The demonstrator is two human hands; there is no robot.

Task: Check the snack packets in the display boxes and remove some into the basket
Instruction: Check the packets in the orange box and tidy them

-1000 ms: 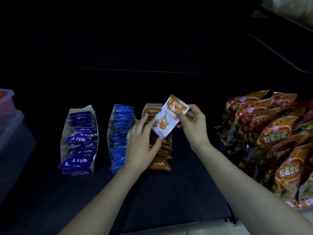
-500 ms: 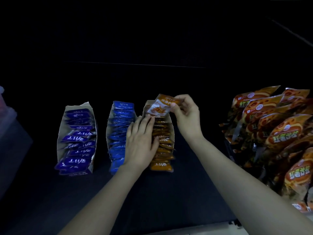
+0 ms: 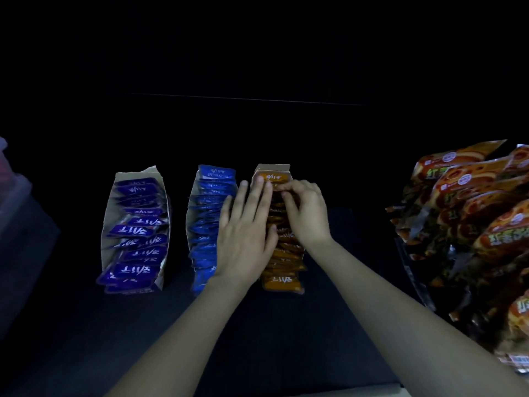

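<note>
Head view: left hand (image 3: 246,239) lies flat on orange packets (image 3: 282,282), grip open — right hand (image 3: 307,213) grip pinches the back packet (image 3: 272,177).

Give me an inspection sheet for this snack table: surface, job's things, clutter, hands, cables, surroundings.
Surface: dark tabletop, dimly lit.
Job's things: three open display boxes in a row, holding purple packets, blue packets, orange packets.
Clutter: large orange snack bags piled at right.
Hands: left hand flat on the orange packets; right hand pinches them near the far end.
Cables: nothing seen.
Surroundings: pale container at left edge; beyond, too dark to tell.
</note>
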